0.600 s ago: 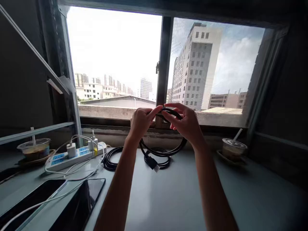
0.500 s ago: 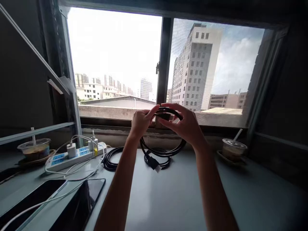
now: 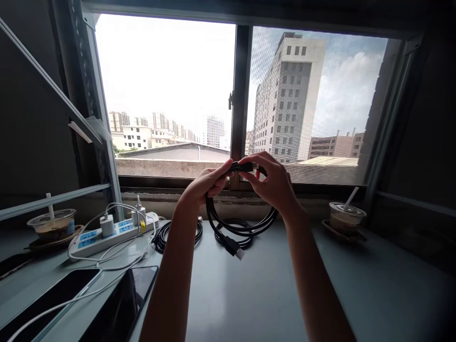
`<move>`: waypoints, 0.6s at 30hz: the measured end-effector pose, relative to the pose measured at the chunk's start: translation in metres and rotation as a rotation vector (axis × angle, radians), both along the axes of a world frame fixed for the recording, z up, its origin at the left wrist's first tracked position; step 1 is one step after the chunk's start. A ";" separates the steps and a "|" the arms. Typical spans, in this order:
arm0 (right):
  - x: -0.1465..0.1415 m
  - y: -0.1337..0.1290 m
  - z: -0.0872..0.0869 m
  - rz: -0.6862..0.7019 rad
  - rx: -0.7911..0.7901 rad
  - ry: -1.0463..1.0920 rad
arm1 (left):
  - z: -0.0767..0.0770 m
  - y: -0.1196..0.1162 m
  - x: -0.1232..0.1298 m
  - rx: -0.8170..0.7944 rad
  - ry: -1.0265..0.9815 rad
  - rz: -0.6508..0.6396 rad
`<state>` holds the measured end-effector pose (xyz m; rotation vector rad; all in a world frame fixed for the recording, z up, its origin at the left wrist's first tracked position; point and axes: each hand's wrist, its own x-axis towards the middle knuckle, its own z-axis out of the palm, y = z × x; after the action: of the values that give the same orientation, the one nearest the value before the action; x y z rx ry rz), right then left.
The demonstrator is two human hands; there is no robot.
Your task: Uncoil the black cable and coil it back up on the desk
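Observation:
A coiled black cable [image 3: 261, 228] hangs in a loop between my two hands above the table. My left hand [image 3: 207, 184] is closed round the top left of the coil, thumb along it. The fingers of my right hand [image 3: 270, 176] pinch a black plug [image 3: 247, 166] at the coil's top, its metal end pointing right. The cable's other plug [image 3: 232, 247] dangles below the loop, its light metal tip down to the right. Behind it on the table lies a second black coil [image 3: 245, 244]; a third coil [image 3: 164, 235] lies to the left, partly behind my left forearm.
A white power strip [image 3: 121, 230] with chargers and white cords is on the left, near two dark tablets [image 3: 123, 299] [image 3: 53, 294]. Lidded cups stand far left [image 3: 53, 225] and right [image 3: 346, 218]. A window [image 3: 242, 99] rises behind the table [image 3: 245, 299].
The plug in my right hand has come up level against the coil's top. My left wrist has shifted left and bent more. The dangling plug has swung slightly right and down.

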<state>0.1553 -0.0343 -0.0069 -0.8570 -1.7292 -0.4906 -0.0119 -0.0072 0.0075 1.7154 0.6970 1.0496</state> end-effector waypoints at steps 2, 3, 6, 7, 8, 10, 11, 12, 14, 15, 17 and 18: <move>-0.001 0.002 -0.001 -0.078 0.008 0.035 | -0.001 0.005 -0.001 -0.030 -0.035 -0.017; -0.002 0.002 -0.001 -0.120 0.020 0.071 | -0.002 0.006 -0.001 -0.035 -0.045 0.009; -0.002 0.003 0.000 -0.226 0.083 0.220 | -0.003 0.005 -0.002 0.017 0.060 0.170; -0.002 0.004 0.000 -0.251 0.104 0.265 | -0.003 0.003 -0.001 0.040 0.130 0.219; -0.001 0.005 0.000 -0.269 0.118 0.303 | -0.004 0.001 0.000 0.054 0.201 0.257; 0.001 0.008 0.000 -0.292 0.124 0.348 | -0.005 -0.002 0.005 0.036 0.306 0.301; 0.002 0.009 -0.001 -0.300 0.116 0.360 | -0.006 -0.003 0.008 0.007 0.327 0.308; 0.003 0.011 -0.002 -0.309 0.103 0.368 | -0.008 -0.002 0.012 -0.022 0.331 0.310; 0.005 0.015 -0.004 -0.340 0.071 0.382 | -0.010 0.001 0.018 -0.045 0.310 0.326; 0.005 0.016 -0.005 -0.362 0.053 0.388 | -0.012 0.003 0.021 -0.036 0.296 0.345; 0.006 0.018 -0.008 -0.405 0.013 0.393 | -0.014 0.008 0.023 0.002 0.272 0.386; 0.006 0.018 -0.009 -0.426 -0.009 0.386 | -0.014 0.010 0.023 0.023 0.258 0.402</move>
<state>0.1614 -0.0166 -0.0156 -1.2467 -1.1987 -0.5535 0.0106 0.0031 -0.0067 1.7911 1.2373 1.1150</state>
